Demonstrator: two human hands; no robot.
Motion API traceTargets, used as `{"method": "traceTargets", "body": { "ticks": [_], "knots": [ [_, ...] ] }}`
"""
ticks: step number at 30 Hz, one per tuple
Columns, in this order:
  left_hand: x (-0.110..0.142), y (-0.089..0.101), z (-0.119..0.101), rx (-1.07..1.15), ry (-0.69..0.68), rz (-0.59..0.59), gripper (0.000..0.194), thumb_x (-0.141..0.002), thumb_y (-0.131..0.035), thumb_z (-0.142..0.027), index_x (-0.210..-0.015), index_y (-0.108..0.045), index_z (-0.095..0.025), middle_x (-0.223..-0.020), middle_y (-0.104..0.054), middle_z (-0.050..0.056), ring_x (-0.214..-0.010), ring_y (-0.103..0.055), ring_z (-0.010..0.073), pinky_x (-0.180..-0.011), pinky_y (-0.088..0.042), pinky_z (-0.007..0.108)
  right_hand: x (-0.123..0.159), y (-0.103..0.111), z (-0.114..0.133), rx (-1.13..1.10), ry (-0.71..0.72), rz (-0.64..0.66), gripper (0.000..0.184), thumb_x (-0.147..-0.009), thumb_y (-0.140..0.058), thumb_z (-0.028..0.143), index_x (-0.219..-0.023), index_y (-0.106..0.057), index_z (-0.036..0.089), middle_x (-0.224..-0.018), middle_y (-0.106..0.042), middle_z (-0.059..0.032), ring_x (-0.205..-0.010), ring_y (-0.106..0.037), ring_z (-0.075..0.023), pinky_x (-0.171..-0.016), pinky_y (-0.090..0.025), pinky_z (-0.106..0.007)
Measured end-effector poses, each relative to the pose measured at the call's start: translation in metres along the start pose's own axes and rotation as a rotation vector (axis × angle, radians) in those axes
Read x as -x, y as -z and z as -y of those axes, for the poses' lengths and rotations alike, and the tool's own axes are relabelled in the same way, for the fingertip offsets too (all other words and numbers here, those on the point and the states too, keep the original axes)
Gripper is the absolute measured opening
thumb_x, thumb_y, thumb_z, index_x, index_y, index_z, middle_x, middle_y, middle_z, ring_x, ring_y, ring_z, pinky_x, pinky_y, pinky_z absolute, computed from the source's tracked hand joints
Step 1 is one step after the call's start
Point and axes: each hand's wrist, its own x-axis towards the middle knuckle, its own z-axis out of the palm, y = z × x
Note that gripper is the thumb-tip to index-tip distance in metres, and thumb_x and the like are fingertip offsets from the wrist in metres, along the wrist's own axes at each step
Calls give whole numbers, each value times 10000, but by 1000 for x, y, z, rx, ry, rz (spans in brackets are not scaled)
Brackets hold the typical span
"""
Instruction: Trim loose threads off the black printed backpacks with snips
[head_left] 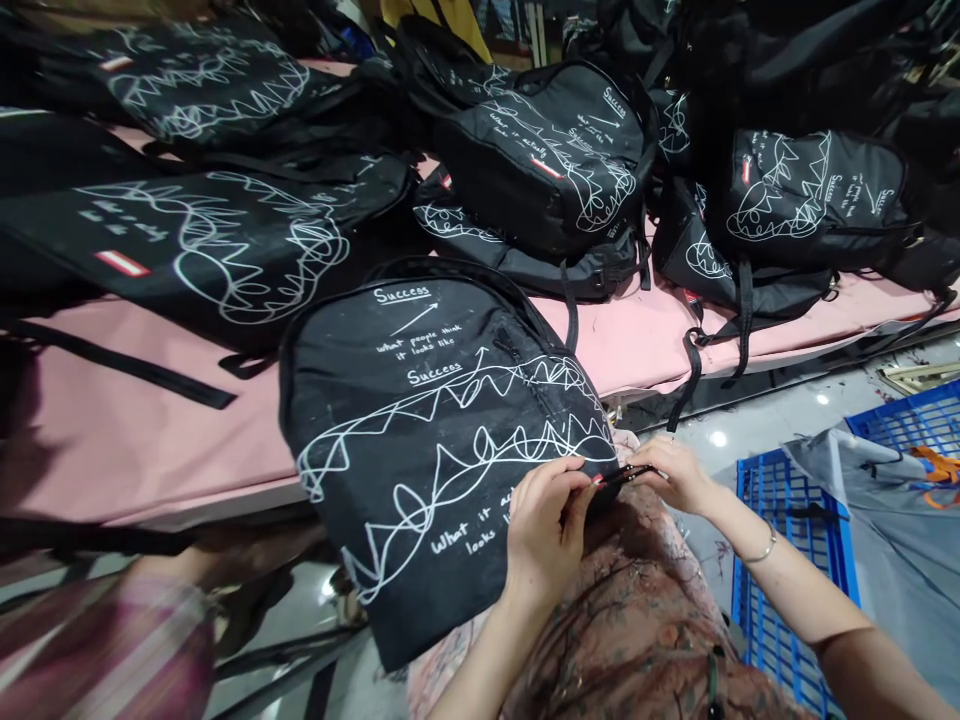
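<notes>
A black backpack printed with white scribbles and the word "Success" lies on my lap and against the pink table edge. My left hand is closed, its fingers pinching the bag's right edge near a small red tag. My right hand is closed too, pinching the same edge or a dark strap end just to the right. Both hands meet at the bag's lower right corner. A thin bracelet sits on my right wrist.
Several more black printed backpacks are piled on the pink table, straps hanging over its edge. Blue plastic crates with grey cloth stand on the floor at right. Another person's patterned sleeve shows at lower left.
</notes>
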Motion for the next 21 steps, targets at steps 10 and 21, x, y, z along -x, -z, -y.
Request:
{"method": "traceTargets", "body": {
  "ticks": [10,21],
  "knots": [
    [4,8,6,27,92,-50,136,-859,-439,-137,-946,-526,-195,-1078,-559,52,-1048,-503,149,-903,-406,321,4,-2,-1,-29,-30,-38,111,-862,-525,236,-915,-577,154,-767,-618,-49,-700,-521,-140,-655,-401,-274],
    [21,33,6,-352,166,83,203,-815,-512,-363,-734,-600,-199,-1034,-540,86,-938,-471,255,-739,-410,403,4,8,-6,-43,-43,73,170,-875,-500,282,-957,-574,152,-825,-611,-65,-766,-520,-158,-685,-411,-298]
  ]
}}
